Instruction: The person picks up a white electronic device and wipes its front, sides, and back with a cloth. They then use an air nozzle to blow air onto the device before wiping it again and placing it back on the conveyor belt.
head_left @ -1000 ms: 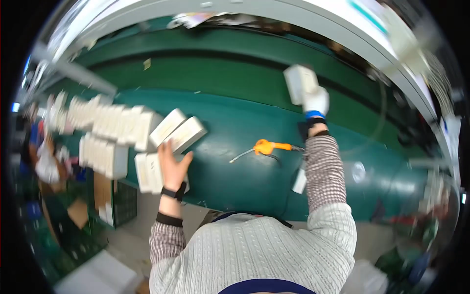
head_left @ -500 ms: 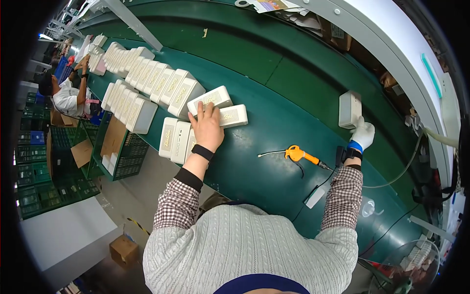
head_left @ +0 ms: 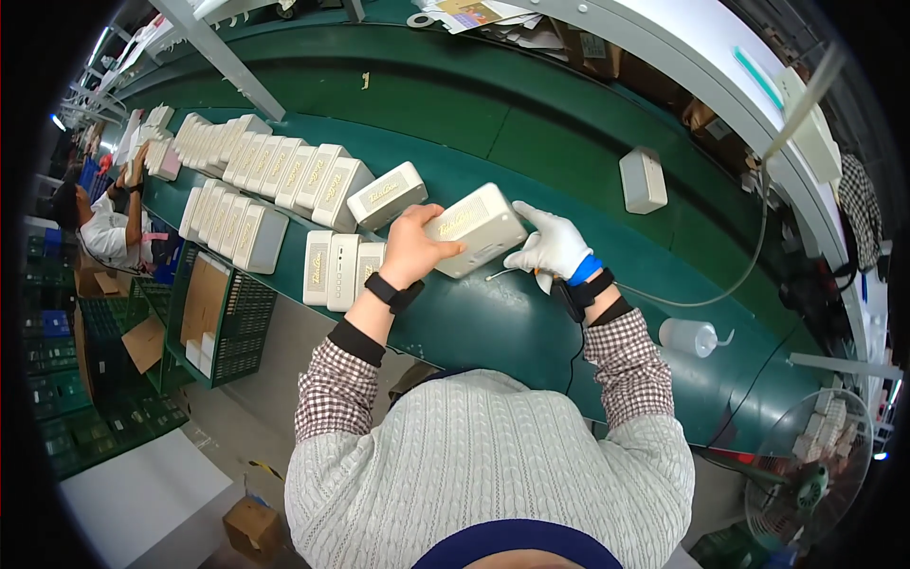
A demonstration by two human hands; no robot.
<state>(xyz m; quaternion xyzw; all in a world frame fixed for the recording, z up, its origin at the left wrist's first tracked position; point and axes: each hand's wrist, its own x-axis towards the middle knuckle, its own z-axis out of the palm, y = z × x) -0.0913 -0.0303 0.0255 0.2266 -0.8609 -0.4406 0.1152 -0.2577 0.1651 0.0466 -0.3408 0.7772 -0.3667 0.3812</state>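
Note:
My bare left hand (head_left: 414, 249) is closed around the left end of a cream box-shaped speaker (head_left: 477, 228), tilted above the green table. My white-gloved right hand (head_left: 553, 245) is at the speaker's right end, fingers apart; whether they touch it is unclear. Beneath that glove an orange air blow gun (head_left: 543, 281) shows only in small parts, with its thin nozzle pointing left. Another cream speaker (head_left: 387, 196) lies just left of the held one. Nearer me, more speakers (head_left: 342, 272) stand partly behind my left hand and wrist.
Rows of cream speakers (head_left: 305, 180) extend along the table to the far left, where a co-worker (head_left: 109, 228) handles some. One speaker (head_left: 644, 181) stands on the green belt at right. A clear squeeze bottle (head_left: 689, 337), a hose (head_left: 720, 289), a fan (head_left: 811, 484) and a green crate (head_left: 242, 327) are around me.
My left hand now holds a speaker lifted from the group. My right hand has left the speaker at far right and come in beside the held one, over the blow gun. The view has shifted.

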